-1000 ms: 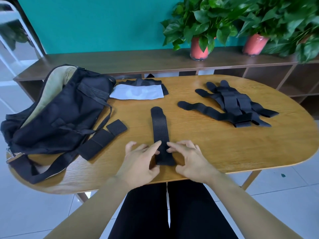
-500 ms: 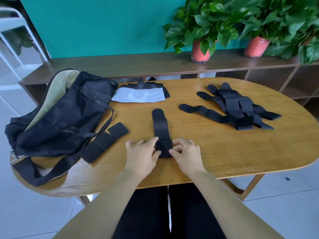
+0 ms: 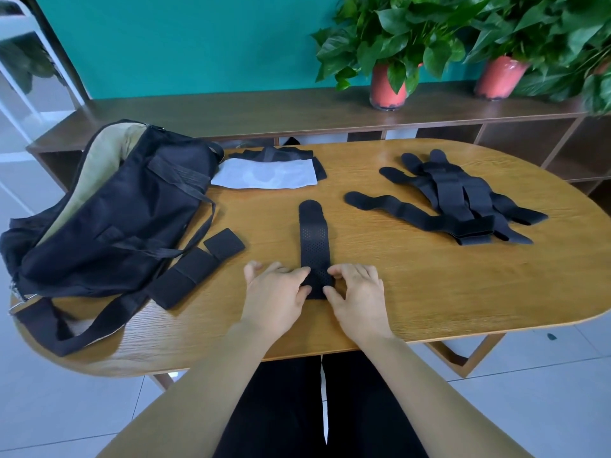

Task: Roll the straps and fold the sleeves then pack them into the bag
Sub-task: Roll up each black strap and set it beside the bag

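Pinching the near end of the strap (image 3: 313, 241) with left hand (image 3: 276, 294) and right hand (image 3: 358, 292), one per edge, probably to start the roll. Laid straight for even rolling, with the open bag (image 3: 109, 206) waiting at the left.

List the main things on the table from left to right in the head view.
The black bag → perforated strap → pile of straps.
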Available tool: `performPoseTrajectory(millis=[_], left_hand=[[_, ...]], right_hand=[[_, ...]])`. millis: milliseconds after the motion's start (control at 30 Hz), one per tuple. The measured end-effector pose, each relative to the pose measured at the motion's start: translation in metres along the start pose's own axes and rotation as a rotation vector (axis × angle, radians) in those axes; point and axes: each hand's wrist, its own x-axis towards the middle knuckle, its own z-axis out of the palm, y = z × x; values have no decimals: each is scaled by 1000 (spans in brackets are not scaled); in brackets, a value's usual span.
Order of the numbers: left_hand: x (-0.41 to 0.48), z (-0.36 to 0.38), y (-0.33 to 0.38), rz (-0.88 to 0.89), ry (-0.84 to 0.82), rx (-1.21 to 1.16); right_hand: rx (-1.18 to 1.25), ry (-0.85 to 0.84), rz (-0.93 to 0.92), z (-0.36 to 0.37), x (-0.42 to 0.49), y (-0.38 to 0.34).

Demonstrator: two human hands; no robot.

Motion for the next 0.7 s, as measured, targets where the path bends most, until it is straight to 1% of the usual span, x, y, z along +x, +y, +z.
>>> performPoseTrajectory(millis=[233, 367, 433, 500, 567, 700], left_hand=[[-1, 6, -3, 101, 57, -16], [-1, 12, -6, 141, 112, -28], [-3, 9, -8, 167, 60, -41], [-4, 2, -8, 184, -67, -38], [-4, -2, -10, 206, -146, -43], [-3, -10, -14, 304, -153, -70]], right_hand=[[11, -2, -9, 1, 0, 3], [-4, 9, -45, 3, -1, 4], [-28, 33, -90, 4, -2, 4], [-61, 53, -126, 4, -3, 2], [-115, 21, -177, 0, -5, 0], [-159, -120, -293, -14, -13, 5]])
